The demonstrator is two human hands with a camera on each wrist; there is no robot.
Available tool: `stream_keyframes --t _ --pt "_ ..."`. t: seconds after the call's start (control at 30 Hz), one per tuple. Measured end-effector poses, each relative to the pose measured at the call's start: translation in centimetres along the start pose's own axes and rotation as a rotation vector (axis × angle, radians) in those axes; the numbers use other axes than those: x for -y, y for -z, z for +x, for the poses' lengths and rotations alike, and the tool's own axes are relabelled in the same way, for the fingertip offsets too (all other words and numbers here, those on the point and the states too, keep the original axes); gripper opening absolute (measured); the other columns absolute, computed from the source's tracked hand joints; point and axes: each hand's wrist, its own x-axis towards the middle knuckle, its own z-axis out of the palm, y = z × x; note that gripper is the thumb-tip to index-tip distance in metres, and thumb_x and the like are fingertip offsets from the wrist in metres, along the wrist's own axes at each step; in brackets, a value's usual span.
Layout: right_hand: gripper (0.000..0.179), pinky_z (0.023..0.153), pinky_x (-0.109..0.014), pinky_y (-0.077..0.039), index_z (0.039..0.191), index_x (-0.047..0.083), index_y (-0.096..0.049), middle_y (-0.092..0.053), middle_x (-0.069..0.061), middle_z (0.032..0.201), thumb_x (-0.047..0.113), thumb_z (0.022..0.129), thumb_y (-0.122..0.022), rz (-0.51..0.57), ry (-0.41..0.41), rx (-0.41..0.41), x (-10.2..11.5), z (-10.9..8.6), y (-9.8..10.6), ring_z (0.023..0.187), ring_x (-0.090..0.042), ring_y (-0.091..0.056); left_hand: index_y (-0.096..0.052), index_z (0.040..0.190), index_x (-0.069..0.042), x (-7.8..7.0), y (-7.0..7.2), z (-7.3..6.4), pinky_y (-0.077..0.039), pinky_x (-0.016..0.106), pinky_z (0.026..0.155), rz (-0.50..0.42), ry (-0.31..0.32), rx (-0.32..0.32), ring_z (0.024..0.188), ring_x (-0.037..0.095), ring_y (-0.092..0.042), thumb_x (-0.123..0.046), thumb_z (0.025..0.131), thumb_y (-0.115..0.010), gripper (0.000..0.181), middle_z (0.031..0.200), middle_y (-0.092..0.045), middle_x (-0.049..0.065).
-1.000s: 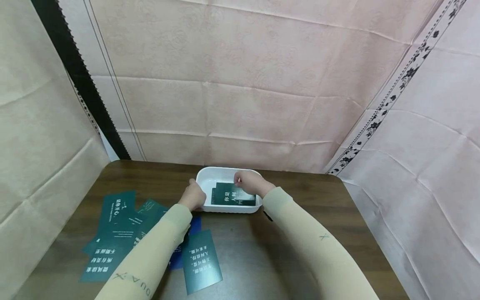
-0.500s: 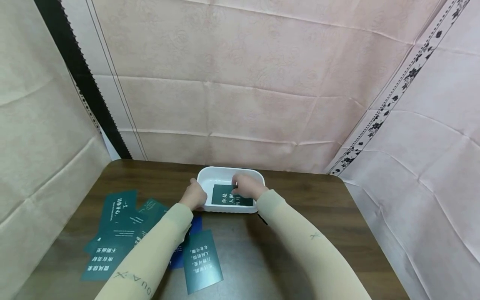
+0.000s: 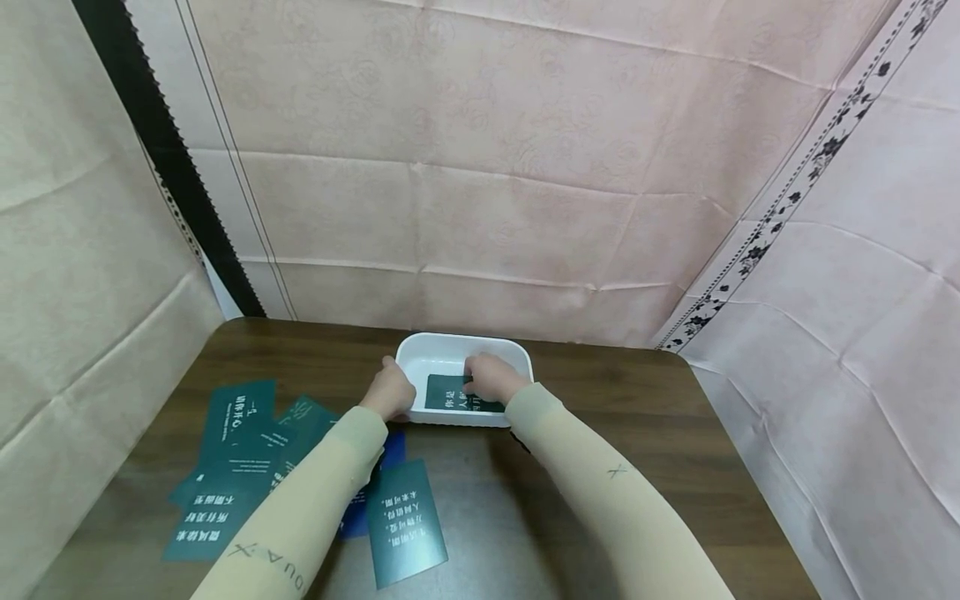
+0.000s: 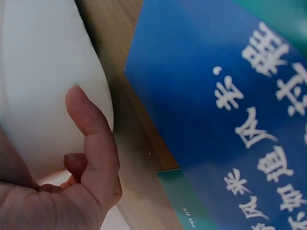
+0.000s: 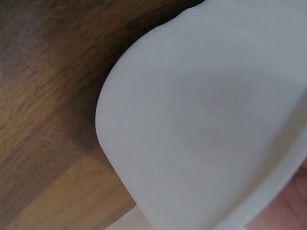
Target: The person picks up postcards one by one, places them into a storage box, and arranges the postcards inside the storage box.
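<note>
A white plastic tray stands near the back of the wooden table, with dark green printed cards lying in it. My left hand grips the tray's left end; in the left wrist view its thumb lies along the outer wall. My right hand is inside the tray, its bent fingers at the upper right part of the top card. They hide that corner, and I cannot tell whether they pinch or only touch it. The right wrist view shows mostly the tray's outer wall.
Several overlapping green cards lie on the table at the left. A blue card shows partly under my left forearm, and another green card lies beside it. Pale cloth hangs behind and at both sides.
My right hand has moved slightly left and down over the cards in the tray. Their visible upper edge has shifted a little toward me. My left hand keeps its hold on the tray.
</note>
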Motion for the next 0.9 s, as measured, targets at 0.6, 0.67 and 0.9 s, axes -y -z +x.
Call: stream_keyframes --t 0.6,0.67,0.9 --pt "0.023 0.079 -0.031 -0.048 0.105 0.01 -0.066 -0.055 0.001 0.089 0.025 0.089 -0.072 -0.005 -0.038 -0.029 0.21 -0.31 -0.58 0.084 -0.016 -0.051 0.003 0.147 -0.001 0.0 -0.01 -0.13 -0.058 0.037 0.057 -0.002 -0.002 0.005 0.093 0.038 -0.057 0.002 0.09 -0.056 0.082 0.122 -0.042 0.028" --pt "0.022 0.079 -0.031 -0.048 0.104 0.01 -0.066 -0.054 0.001 0.089 0.025 0.089 -0.072 -0.001 -0.04 -0.027 0.23 -0.3 -0.58 0.084 -0.016 -0.051 0.003 0.147 -0.001 0.03 -0.01 -0.07 -0.058 0.037 0.057 0.001 -0.006 0.005 0.092 0.038 -0.057 0.002 0.09 -0.056 0.082 0.122 -0.042 0.029" --pt "0.026 0.081 -0.032 -0.049 0.111 0.011 -0.065 -0.056 0.0 0.096 0.026 0.09 -0.07 -0.011 -0.027 -0.034 0.44 -0.6 -0.25 0.086 -0.016 -0.052 0.002 0.147 -0.001 0.13 0.1 0.01 -0.058 0.037 0.058 0.004 -0.006 0.001 0.093 0.038 -0.057 0.002 0.09 -0.055 0.081 0.123 -0.042 0.029"
